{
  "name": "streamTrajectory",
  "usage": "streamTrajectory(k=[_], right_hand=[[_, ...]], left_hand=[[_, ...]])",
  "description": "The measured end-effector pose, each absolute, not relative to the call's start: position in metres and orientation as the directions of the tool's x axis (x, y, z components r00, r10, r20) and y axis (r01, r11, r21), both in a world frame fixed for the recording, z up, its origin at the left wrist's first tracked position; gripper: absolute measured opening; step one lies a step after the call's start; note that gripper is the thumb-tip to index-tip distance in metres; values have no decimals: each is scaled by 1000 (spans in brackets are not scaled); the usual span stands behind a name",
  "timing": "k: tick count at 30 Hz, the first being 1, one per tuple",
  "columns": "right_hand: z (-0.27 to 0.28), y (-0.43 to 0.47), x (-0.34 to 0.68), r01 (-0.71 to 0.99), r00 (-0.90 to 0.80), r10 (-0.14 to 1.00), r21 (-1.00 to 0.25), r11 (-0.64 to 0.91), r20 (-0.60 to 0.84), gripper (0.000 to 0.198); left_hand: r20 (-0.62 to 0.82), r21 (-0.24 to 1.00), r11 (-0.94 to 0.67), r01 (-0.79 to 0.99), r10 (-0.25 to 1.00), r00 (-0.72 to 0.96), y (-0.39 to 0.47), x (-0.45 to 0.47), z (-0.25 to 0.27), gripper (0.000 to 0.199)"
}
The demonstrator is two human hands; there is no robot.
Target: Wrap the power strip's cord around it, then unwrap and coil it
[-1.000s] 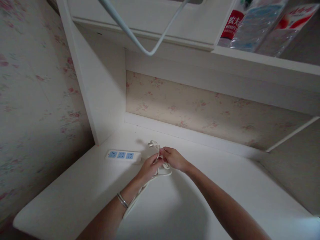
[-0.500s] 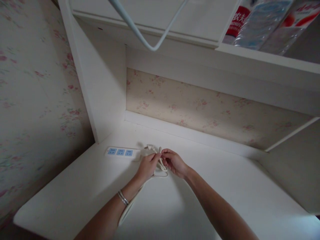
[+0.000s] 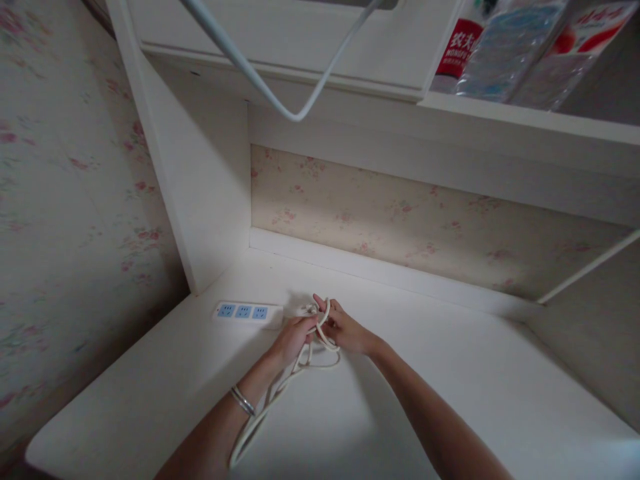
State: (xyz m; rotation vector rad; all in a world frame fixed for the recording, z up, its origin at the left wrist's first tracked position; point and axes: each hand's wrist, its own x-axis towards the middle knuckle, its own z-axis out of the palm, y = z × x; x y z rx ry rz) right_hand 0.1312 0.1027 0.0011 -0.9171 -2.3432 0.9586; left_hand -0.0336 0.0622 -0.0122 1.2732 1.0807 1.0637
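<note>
A white power strip (image 3: 273, 317) with blue sockets lies on the white desk, left of my hands. Its cream-coloured power cord (image 3: 285, 385) runs in loose loops between my hands and down beside my left forearm. My left hand (image 3: 294, 339) is closed, pinching the cord between thumb and fingers. My right hand (image 3: 345, 328) has its fingers curled in a loop of the cord, with the index finger poking up through it. The plug is partly hidden behind the fingers. A silver bangle circles my left wrist.
The desk (image 3: 450, 387) has a white side panel (image 3: 210, 160) on its left. Overhead hangs a pale bent rod (image 3: 297, 115) in front of a cabinet (image 3: 350, 60). Plastic-wrapped bottles (image 3: 510, 50) stand on the upper right shelf (image 3: 530, 117). Flowered wallpaper covers the back.
The right fingers have pushed into the cord, and a loop now rises around the index finger. More cord hangs open below my hands. The view has shifted slightly.
</note>
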Motion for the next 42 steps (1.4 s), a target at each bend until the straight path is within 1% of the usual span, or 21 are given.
streamTrajectory(k=[1,3,5,6,7,9,13,15,17,20,23,25,27,30,32,34,37,39,42], right_hand=[[8,102,132,400,-717,684,-726,560,133,65],[22,101,134,371,-793,599,-692,620,112,50],[37,103,139,357,-843,531,-652,669,83,34],[44,104,141,370,-851,522,-637,676,60,31],[50,106,144,398,-847,531,-622,674,33,31],[61,109,151,477,-809,587,-603,640,-17,35],[75,109,166,600,-723,682,-587,543,-108,42],[82,108,178,666,-684,710,-541,514,-168,43],[86,109,195,743,-629,749,-443,502,-207,41],[87,116,222,861,-501,842,-212,463,-199,35],[77,125,240,944,-325,937,24,330,-128,32],[68,131,243,971,-210,975,97,216,-75,36],[58,137,241,986,-123,992,107,127,-40,41],[45,151,233,997,-20,1000,79,20,4,45],[37,163,228,997,67,997,38,-68,29,47],[30,177,223,988,156,987,-22,-155,42,48],[20,197,218,955,272,962,-132,-267,22,47],[14,209,217,927,318,948,-206,-312,-6,46],[5,222,213,894,327,944,-311,-322,-39,44]], left_hand=[[-28,1000,29,0,979,202,63,-35,-12,40],[-31,999,28,18,974,224,63,-37,-13,40],[-9,995,-13,98,974,225,62,-37,-14,43],[6,988,-39,151,976,219,62,-37,-15,46],[25,976,-69,207,977,210,62,-36,-16,48],[64,947,-120,297,979,192,62,-35,-17,52],[115,895,-175,410,979,167,64,-38,-15,52],[131,862,-187,472,980,147,67,-43,-15,51],[149,821,-193,537,981,125,70,-50,-15,51],[177,756,-198,624,979,97,76,-55,-17,51],[202,695,-215,686,974,101,83,-51,-25,49],[213,660,-244,711,968,135,86,-47,-32,45],[226,626,-276,729,959,169,87,-45,-38,38],[269,582,-304,754,947,174,87,-49,-43,26],[317,546,-311,777,936,152,86,-53,-44,28],[377,494,-326,806,916,139,84,-57,-45,33],[455,420,-337,842,882,126,82,-61,-45,36],[473,407,-313,858,876,95,80,-61,-45,37],[457,380,-281,881,885,85,77,-58,-46,37]])
